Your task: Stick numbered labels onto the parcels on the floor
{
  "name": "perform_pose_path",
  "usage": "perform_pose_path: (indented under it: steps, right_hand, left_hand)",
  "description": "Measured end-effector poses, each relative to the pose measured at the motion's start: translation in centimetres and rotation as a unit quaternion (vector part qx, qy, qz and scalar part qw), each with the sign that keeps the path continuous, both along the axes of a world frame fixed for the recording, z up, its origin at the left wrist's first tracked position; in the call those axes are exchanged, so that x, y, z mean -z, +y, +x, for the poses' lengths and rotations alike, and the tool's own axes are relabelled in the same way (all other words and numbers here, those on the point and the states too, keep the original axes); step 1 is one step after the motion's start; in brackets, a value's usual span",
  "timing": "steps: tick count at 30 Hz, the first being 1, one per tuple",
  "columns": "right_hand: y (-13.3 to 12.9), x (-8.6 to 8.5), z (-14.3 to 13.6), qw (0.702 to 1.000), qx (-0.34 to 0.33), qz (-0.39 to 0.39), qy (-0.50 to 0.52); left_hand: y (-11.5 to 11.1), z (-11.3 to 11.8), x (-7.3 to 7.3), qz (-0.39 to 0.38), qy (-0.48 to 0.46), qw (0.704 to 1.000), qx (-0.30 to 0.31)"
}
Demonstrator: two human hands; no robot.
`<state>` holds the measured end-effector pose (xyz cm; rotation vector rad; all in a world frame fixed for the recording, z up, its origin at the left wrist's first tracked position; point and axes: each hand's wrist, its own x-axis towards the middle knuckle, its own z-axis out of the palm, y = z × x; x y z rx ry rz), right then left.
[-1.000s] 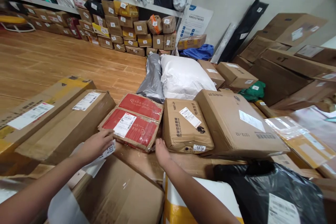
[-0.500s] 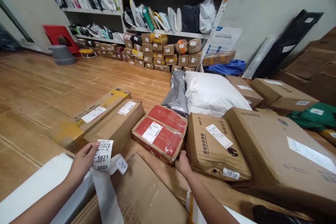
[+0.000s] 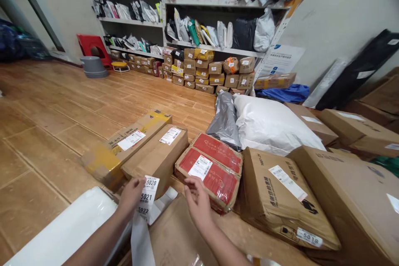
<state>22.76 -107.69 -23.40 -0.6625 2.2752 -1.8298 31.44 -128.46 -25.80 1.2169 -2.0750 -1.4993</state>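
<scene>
Pinching the strip (image 3: 149, 195) in your left hand (image 3: 132, 196), your right hand (image 3: 197, 204) empty, fingers parted by the red box (image 3: 216, 170), you have sticker 5018 (image 3: 309, 237) on the carton (image 3: 282, 203) alongside, 5020–5022 unpeeled.

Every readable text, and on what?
"5020": label strip in left hand
"5021": same strip
"5022": same strip, first digit unclear
"5018": sticker on carton beside red box
"1687-24": same carton
"感谢您的惠顾": same carton
"uck": red box
Too small or blurred: shipping labels, wall poster, other print
</scene>
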Motion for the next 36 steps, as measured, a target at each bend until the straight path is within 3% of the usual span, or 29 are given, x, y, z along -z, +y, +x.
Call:
perform_pose_path:
  steps: [2,5,8,12,14,18,21,26,32,36]
  right_hand:
    - [-2.5,-0.6,0.5,0.998,-0.057,0.003,-0.031]
    - [-5.4,-1.0,1.7,0.99,-0.106,-0.005,-0.098]
    - [-6.9,-0.9,3.2,0.98,-0.106,-0.048,-0.16]
    - [-7.4,-0.5,4.3,0.951,-0.073,-0.117,-0.275]
    - [-7.4,-0.4,4.3,0.942,-0.056,-0.125,-0.306]
    - [-7.5,-0.5,3.8,0.936,-0.005,-0.131,-0.328]
    - [-7.7,-0.6,3.6,0.945,-0.018,-0.086,-0.315]
    - [-8.2,-0.4,4.0,0.977,-0.008,-0.028,-0.21]
    - [-8.7,-0.8,3.2,0.991,-0.018,0.008,-0.129]
    - [-8.3,-1.2,1.6,0.989,-0.064,0.005,-0.134]
  left_hand:
    - [-0.1,0.7,-0.7,0.025,0.0,0.999,0.025]
    - [0.2,1.8,-2.1,-0.008,0.018,0.997,0.079]
    - [1.8,2.9,-3.0,-0.027,0.045,0.994,0.092]
    - [3.4,4.1,-2.6,-0.037,0.085,0.992,0.082]
    - [3.1,4.3,-2.0,0.024,0.1,0.988,0.111]
    - [2.0,4.3,-0.5,0.221,0.104,0.957,0.156]
    - [1.6,4.6,0.5,0.202,0.095,0.966,0.129]
    - [1.4,4.8,1.2,0.147,0.085,0.983,0.061]
    - [0.7,3.9,0.6,0.286,0.106,0.944,0.124]
    - [1.1,3.9,0.2,0.266,0.089,0.954,0.11]
